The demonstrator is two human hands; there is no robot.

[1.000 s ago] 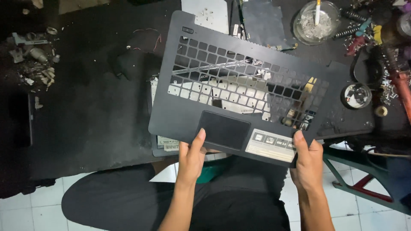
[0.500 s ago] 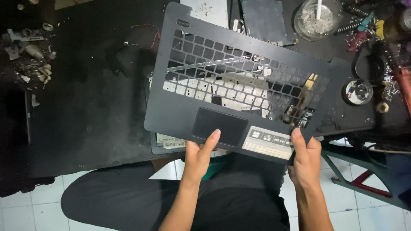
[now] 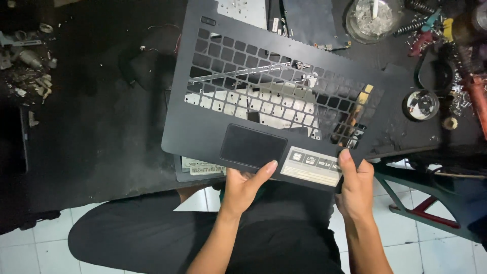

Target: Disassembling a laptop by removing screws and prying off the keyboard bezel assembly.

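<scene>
Both my hands clamp the near edge of the laptop palmrest cover (image 3: 253,116): left hand (image 3: 242,185) thumb up by the touchpad, right hand (image 3: 355,185) at the sticker corner. The cover runs away from both grips, long axis left-right, tilted above the counter (image 3: 91,127). Dark grey, keyboard grid open, see-through.

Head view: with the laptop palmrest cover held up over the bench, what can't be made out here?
- Fingers of the left hand and right hand: under the palmrest cover, only the thumbs show.
- Device beneath the cover: just a corner shows.
- Round dish at top: cut off by the frame edge.
- Small parts at far left: too small and dark to identify.
- Sticker: print too small.
</scene>
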